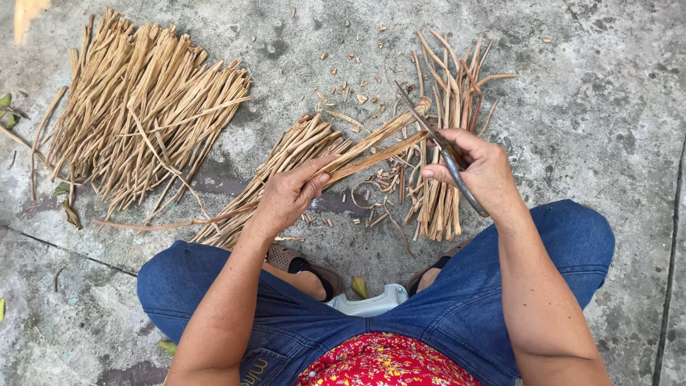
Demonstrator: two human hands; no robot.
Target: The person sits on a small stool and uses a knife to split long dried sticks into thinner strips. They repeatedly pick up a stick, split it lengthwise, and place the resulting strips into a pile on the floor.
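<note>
the long tan dried plant strip [371, 146] lies across the middle of the view, held above the grey concrete floor [593, 100] between your knees, and its long axis runs on a slant from lower left to upper right, the far tip rising toward the worn metal scissors [443, 154]. your left hand [289, 196] is clamped on the strip near its middle, thumb on top and fingers curled beneath, keeping it steady. your right hand [475, 168] is closed round the scissor handles, with the blades reaching up and left to meet the strip's upper end; whether the blades are parted or together is too fine to tell. by the look of it you are at the trimming step, with the end of this piece at the blades. the next move calls for a firm hold on the strip and a clean bite of the blades squarely across its width, clear of your left fingers. short offcuts [343, 86] dot the floor beyond, a big fan-shaped heap of strips [143, 107] lies far left, and a smaller bundle [446, 143] sits under your right hand.
</note>
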